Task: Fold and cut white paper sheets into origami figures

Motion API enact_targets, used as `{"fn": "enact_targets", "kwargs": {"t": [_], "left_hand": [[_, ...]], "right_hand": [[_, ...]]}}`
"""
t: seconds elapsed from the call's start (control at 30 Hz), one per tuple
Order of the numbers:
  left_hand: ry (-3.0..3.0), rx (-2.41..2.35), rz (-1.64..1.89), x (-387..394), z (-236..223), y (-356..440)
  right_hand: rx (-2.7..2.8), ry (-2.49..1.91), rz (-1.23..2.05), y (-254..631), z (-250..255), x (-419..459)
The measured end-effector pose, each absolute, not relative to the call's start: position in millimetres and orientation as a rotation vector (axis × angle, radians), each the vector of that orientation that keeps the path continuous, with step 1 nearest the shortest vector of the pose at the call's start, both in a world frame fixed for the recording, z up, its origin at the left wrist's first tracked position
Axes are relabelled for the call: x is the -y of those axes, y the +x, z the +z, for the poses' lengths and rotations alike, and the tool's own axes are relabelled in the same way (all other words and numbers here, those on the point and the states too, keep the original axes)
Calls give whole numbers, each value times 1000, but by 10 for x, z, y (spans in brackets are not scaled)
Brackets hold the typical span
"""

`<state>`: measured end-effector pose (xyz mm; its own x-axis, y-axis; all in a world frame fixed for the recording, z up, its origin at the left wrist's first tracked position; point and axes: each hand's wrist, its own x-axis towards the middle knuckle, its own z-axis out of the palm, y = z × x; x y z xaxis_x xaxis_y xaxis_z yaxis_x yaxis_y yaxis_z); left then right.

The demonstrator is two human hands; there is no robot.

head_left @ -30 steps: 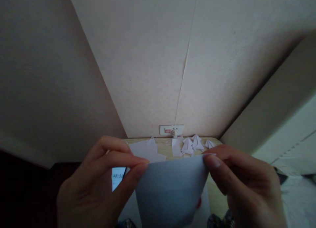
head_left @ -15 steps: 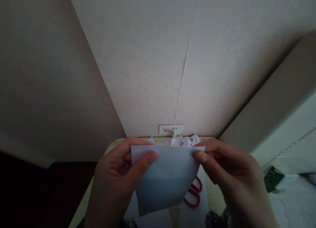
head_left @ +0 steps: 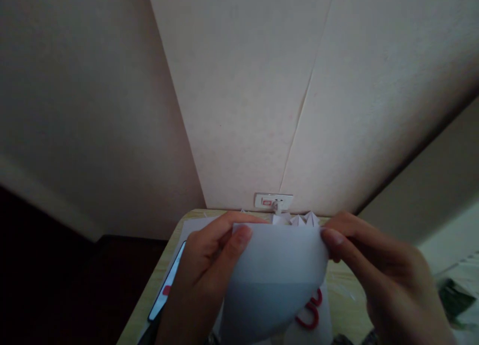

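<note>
Between my hands a sheet of white paper [head_left: 279, 270] is held up over the table, its top edge nearly level and its lower part curling and darker. My left hand [head_left: 215, 265] pinches the upper left corner between thumb and fingers. At the upper right corner, my right hand [head_left: 368, 260] grips the paper the same way. Behind the sheet, red-handled scissors [head_left: 310, 315] lie partly hidden on white paper, only the handle loops showing. Several folded white paper pieces [head_left: 305, 219] stand at the table's back edge.
A phone [head_left: 164, 290] with a lit screen lies on the table [head_left: 147, 295] left of my left hand. A wall socket [head_left: 273, 201] with a plug in it sits just above the table's back edge. Green and white items [head_left: 456, 297] lie at the lower right.
The view has shifted, so the hands and table appear farther right, and the phone now shows. My left hand has moved to the sheet's very corner; the paper stays held in both hands.
</note>
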<state>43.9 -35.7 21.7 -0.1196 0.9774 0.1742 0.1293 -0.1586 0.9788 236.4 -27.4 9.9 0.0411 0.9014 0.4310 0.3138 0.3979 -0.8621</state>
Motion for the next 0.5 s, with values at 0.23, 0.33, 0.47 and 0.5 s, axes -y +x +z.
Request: {"fn": "enact_targets", "kwargs": {"t": [0.23, 0.33, 0.47, 0.5], "left_hand": [[1314, -1271, 1363, 348, 224, 453], [1173, -1259, 1430, 345, 221, 462], [955, -1312, 1579, 377, 257, 521], [908, -1317, 1601, 386, 271, 534]], "right_hand": [[1377, -1231, 710, 2333, 62, 281], [1372, -1243, 675, 2378, 31, 313], [1544, -1182, 606, 2458, 67, 325], [1605, -1169, 589, 2486, 81, 308]]}}
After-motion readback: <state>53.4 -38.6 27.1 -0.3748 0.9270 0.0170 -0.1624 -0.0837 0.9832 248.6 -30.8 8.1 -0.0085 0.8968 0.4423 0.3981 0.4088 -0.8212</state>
